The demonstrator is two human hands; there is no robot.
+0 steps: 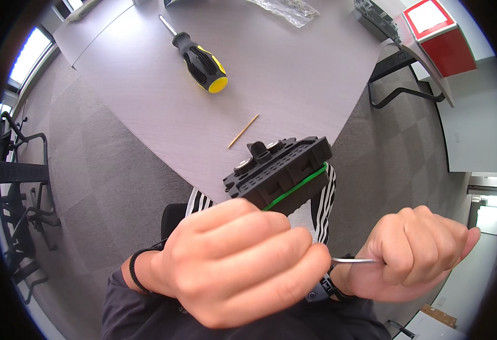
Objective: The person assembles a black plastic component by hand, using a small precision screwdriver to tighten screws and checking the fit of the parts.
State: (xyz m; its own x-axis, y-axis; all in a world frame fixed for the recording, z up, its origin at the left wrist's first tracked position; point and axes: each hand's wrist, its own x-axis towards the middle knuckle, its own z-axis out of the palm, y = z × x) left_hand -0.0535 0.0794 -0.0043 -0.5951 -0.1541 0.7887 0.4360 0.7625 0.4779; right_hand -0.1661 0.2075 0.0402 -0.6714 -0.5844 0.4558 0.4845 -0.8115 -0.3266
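Note:
My left hand [242, 260] is closed around the lower part of a black plastic multi-pin connector [285, 167] held above my lap. Rows of small holes, a raised tab and two round metal parts show on the connector's upper face, and a green seal [296, 186] runs along its side. To the right, my right hand [415, 249] makes a fist around a thin metal rod [355, 260]. The rod's bare part reaches left to my left hand's fingers, and its far end is hidden there.
On the table [294, 79] lie a black and yellow screwdriver [198, 62] and a wooden toothpick [242, 131]. A clear plastic bag [291, 10] and a grey part [376, 20] are at the back. A red and white box [441, 39] stands at the far right.

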